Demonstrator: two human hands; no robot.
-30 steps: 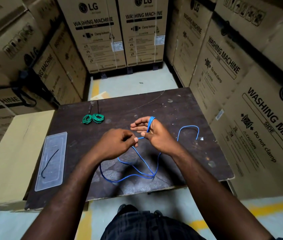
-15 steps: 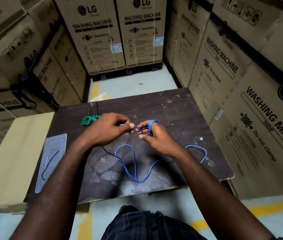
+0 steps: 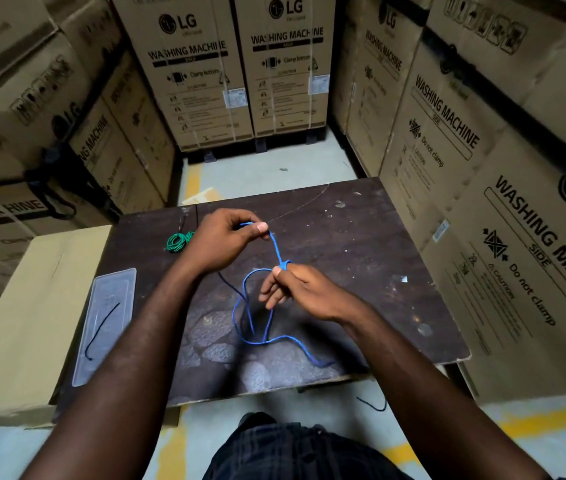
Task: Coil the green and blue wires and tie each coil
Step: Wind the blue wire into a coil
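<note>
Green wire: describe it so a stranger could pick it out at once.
Find the dark table ringed by cardboard boxes. Near its far left corner, just left of the left hand, lies the green wire. It is the only green thing, wound into a small tight bundle, unlike the loose blue wire.

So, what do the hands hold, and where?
The thin blue wire: the left hand pinches a raised stretch; the right hand pinches turns wound on its finger.

We see a dark, worn table [image 3: 361, 237] enclosed on three sides by stacked washing-machine cartons [image 3: 198, 81]. A plain carton [image 3: 32, 306] abuts the table's left edge. The grey floor [image 3: 274, 164] carries yellow markings [image 3: 551, 414]. Lighting is dim.
</note>
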